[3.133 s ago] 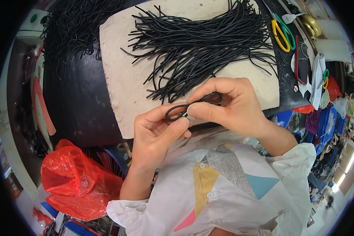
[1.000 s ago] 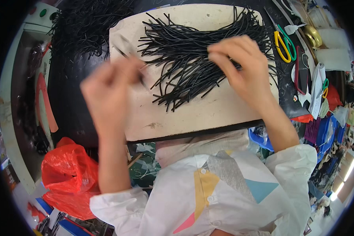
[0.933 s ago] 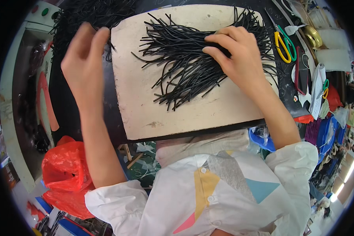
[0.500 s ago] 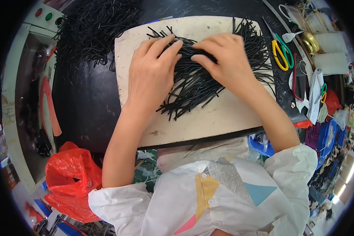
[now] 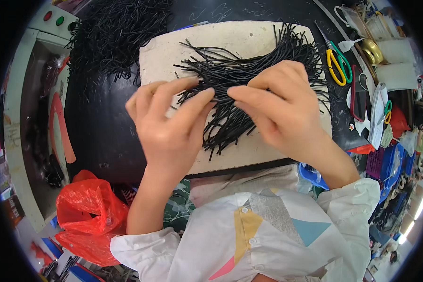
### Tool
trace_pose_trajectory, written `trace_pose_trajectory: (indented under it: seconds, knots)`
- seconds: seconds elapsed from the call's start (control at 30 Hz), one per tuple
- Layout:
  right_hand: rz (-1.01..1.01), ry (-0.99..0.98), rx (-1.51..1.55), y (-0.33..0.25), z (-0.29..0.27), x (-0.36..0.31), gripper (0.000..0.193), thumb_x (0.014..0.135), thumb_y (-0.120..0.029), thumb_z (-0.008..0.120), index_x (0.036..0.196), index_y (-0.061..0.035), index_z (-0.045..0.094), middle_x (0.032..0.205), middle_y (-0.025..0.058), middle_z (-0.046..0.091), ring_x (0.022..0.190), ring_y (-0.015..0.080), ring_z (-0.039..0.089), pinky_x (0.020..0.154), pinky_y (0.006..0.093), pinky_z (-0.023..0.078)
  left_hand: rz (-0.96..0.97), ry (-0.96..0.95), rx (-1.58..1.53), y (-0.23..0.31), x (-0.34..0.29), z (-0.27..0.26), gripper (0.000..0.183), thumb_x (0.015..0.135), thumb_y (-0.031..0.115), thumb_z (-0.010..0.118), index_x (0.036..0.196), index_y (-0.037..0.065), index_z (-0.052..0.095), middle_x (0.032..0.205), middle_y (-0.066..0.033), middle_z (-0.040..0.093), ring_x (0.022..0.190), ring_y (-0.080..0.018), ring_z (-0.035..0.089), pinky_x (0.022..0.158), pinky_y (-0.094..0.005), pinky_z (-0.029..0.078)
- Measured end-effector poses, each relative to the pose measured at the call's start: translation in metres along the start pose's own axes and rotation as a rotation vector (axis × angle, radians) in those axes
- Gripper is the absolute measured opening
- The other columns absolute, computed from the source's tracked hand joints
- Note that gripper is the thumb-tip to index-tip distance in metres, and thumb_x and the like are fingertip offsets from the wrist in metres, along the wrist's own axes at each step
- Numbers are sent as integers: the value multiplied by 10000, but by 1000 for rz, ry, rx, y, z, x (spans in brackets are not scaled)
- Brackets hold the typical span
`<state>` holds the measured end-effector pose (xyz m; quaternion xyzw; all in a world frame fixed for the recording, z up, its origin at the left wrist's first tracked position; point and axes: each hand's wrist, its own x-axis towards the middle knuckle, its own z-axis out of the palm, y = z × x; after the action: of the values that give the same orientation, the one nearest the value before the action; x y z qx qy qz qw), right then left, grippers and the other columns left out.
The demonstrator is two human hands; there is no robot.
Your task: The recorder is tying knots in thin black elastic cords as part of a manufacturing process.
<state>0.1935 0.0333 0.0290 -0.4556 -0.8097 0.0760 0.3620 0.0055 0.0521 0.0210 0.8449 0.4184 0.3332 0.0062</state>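
Observation:
A loose heap of short black cords [image 5: 254,66] lies across a cream board [image 5: 174,49], their ends fanned to the left, front and right. Over the heap's left end, my left hand [image 5: 167,117] has its index finger and thumb drawn together, the other fingers bent and spaced out. From the right, my right hand [image 5: 286,105] reaches over the heap with thumb and index tip close in a pinch. The two sets of fingertips face each other, a small gap apart. What either pinch holds is too small to make out among the cords.
A big tangle of black cord [image 5: 120,35] lies at the back left of the black table [image 5: 101,117]. Scissors with yellow and green handles [image 5: 339,66] and a dark red-edged phone-like object [image 5: 358,94] are right of the board. A red plastic bag [image 5: 91,207] is at lower left.
Both hands have come nearer to me, off the heap's upper part, and their fingertips have drawn closer together. More of the heap shows behind them. The board has shifted slightly right.

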Motion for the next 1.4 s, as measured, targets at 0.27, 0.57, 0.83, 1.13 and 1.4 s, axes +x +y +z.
trace_pose_trajectory:
  seconds: [0.27,0.57,0.83,1.13,1.4]
  knots:
    - [616,-87,1005,-2,3,-6,99,766,-30,625,862,-14,645,714,-1,608,607,20,523,515,155,390,-994,-6,-1720,13,-21,-7,157,819,86,596,926,-29,599,874,-121,622,677,-167,613,606,-241,509]
    - [657,-145,1050,-8,10,-18,134,759,-54,649,890,-27,652,717,-9,599,600,13,494,510,155,370,-1163,-9,-1713,18,-22,-8,107,801,32,591,885,-34,583,794,-131,626,657,-170,631,579,-230,534]
    - [699,-6,1086,-15,19,-23,95,751,-56,655,842,-29,665,734,14,614,574,28,500,495,165,368,-1099,-126,-1576,32,-23,-4,250,758,-16,626,996,-71,575,782,-117,623,676,-139,603,616,-220,492]
    - [544,-150,712,-13,6,-29,127,697,-74,683,811,-30,650,721,26,600,619,106,536,523,236,409,-1015,-75,-1412,27,-29,-4,187,754,-41,619,938,-74,601,780,-128,626,678,-144,614,626,-228,507]
    - [582,-215,737,-12,-7,-28,85,710,-62,675,774,-33,627,699,26,595,614,128,544,556,243,439,-1008,31,-1382,28,-31,-3,154,746,-64,615,900,-72,609,778,-117,623,664,-140,610,622,-220,500]
